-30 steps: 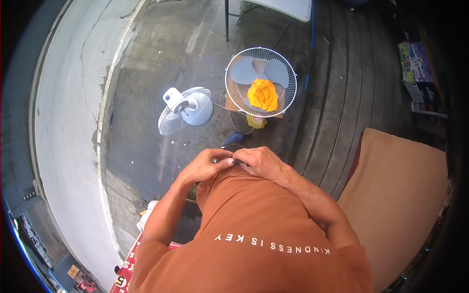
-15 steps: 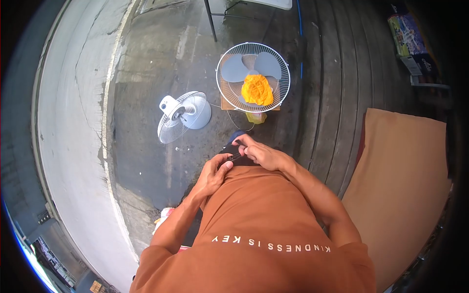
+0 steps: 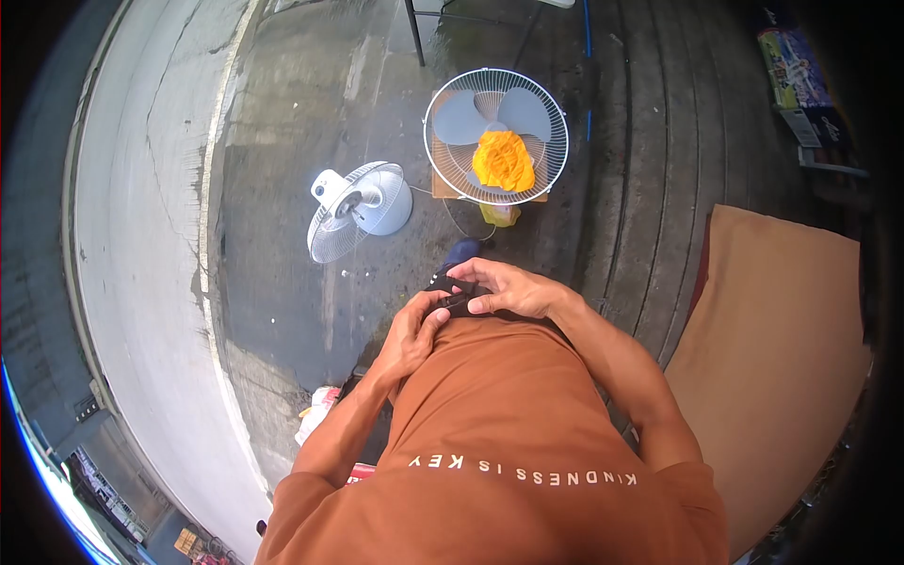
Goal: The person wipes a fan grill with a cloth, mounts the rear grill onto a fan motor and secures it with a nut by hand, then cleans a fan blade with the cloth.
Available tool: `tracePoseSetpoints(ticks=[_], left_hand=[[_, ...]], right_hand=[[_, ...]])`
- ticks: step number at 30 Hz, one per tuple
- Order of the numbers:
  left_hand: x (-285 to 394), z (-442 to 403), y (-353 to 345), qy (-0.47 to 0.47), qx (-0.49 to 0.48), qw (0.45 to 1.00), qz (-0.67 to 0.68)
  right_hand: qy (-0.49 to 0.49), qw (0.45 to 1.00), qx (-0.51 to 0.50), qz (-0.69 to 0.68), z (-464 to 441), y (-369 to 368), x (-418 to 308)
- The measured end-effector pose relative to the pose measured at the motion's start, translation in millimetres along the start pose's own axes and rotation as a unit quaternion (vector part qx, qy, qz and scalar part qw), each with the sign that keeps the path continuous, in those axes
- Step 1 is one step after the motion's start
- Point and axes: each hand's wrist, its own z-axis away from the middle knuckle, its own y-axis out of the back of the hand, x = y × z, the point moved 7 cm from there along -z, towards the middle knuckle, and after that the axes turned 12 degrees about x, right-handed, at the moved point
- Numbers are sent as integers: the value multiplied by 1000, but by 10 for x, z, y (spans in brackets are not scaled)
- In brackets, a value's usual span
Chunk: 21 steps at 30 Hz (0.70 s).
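Both hands meet at the waist, just past the hem of the brown shirt (image 3: pixel 499 395). My left hand (image 3: pixel 411 331) has its thumb and fingers closed on a small black item (image 3: pixel 458 299) at the waist. Opposite it, my right hand (image 3: pixel 513 287) curls over the same dark item, thumb and fingertips against it. The item's exact shape is too small to make out against the black clothing. Beyond the hands, an orange cloth (image 3: pixel 504 161) lies in a round wire fan guard (image 3: pixel 461 155) with grey blades.
A white fan (image 3: pixel 361 209) stands on the wet floor to the left. Under the guard are a cardboard piece (image 3: pixel 442 185) and a yellow bag (image 3: pixel 500 215). A tan padded surface (image 3: pixel 772 348) is at the right, a printed box (image 3: pixel 796 71) beyond it.
The hands first pressed together at the shirt hem; now they are a little apart with the dark item showing between them. The view has shifted slightly.
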Motion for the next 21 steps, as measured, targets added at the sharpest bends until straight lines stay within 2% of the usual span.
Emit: tracePoseSetpoints(ticks=[7, 11, 14, 19, 21], left_hand=[[-23, 1, -13, -6, 10, 1000, 13], [146, -15, 21, -88, 11, 994, -67], [218, -24, 18, -126, 3, 986, -108], [214, -35, -32, -173, -13, 976, -132], [207, -38, -31, -163, -11, 979, -122]], right_hand=[[-81, 992, -41, -92, 2, -26, 105], [-101, 986, -52, -124, 7, -20, 67], [-86, 990, -27, -107, -30, 32, 150], [-116, 989, 8, -90, -88, 59, 212], [-102, 991, 21, -87, -129, 46, 273]])
